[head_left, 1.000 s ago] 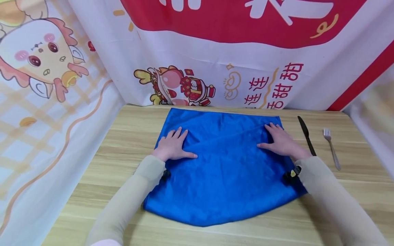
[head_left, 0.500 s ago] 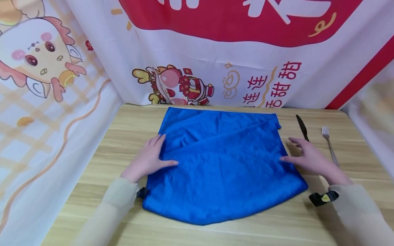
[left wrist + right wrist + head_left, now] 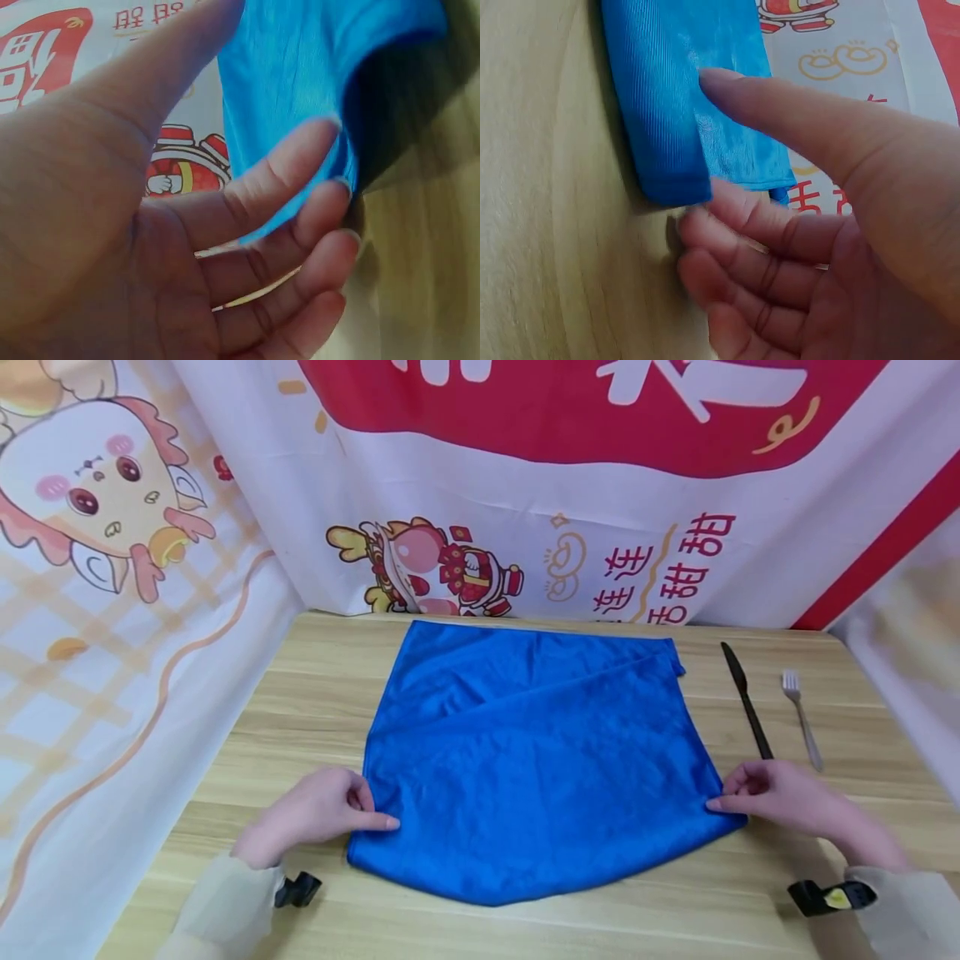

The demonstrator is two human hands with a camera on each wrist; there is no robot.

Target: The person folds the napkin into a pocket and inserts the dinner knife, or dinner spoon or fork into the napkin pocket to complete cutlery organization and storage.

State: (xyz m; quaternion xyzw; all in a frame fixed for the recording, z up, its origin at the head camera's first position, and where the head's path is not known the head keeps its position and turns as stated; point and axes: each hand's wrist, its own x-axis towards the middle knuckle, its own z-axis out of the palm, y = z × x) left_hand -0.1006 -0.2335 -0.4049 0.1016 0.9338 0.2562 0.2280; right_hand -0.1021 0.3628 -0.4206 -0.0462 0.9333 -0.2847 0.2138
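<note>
A blue cloth [image 3: 525, 760], folded over on itself, lies on the table with its rounded fold toward me. By its lower left edge is my left hand [image 3: 322, 810], thumb over the cloth. In the left wrist view that hand's fingers [image 3: 300, 225] are bent loosely at the cloth's edge, well apart from the thumb. At the lower right corner is my right hand [image 3: 787, 797], its thumb above the cloth. The right wrist view has the other fingers [image 3: 757, 262] loosely curved beside the corner, with a gap to the thumb. Neither hand visibly pinches the cloth.
On the right of the wooden table [image 3: 600, 931] lie a black knife [image 3: 746, 697] and a silver fork [image 3: 802, 718], just beyond my right hand. A printed white curtain [image 3: 285, 485] hangs along the table's back edge and left side.
Both hands have lifted off the upper part of the cloth and come back toward me, to its lower left and right edges. Its upper right corner now shows uncovered; the cloth hardly moved.
</note>
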